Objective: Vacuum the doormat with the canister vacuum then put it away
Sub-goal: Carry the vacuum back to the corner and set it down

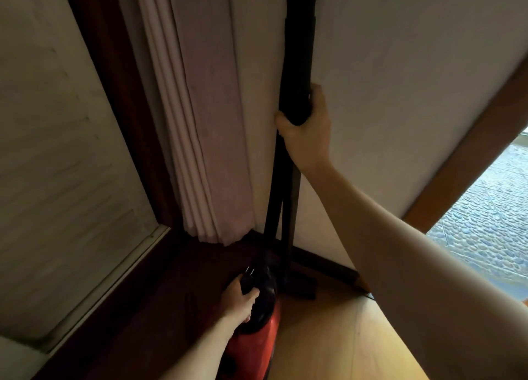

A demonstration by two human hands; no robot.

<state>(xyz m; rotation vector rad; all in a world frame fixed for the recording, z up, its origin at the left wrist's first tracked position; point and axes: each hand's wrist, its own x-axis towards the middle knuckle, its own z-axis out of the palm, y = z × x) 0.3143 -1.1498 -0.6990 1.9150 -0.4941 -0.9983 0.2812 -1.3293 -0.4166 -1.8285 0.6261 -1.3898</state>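
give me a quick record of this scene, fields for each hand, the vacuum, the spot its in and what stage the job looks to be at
place: room corner between the folded curtain and the wall
right hand: grips the black wand, which stands upright against the wall
left hand: holds the plug, prongs up, beside the canister top
canister vacuum: red body, black top, on the floor in the corner
stage: probably the putting-away step; no doormat in view
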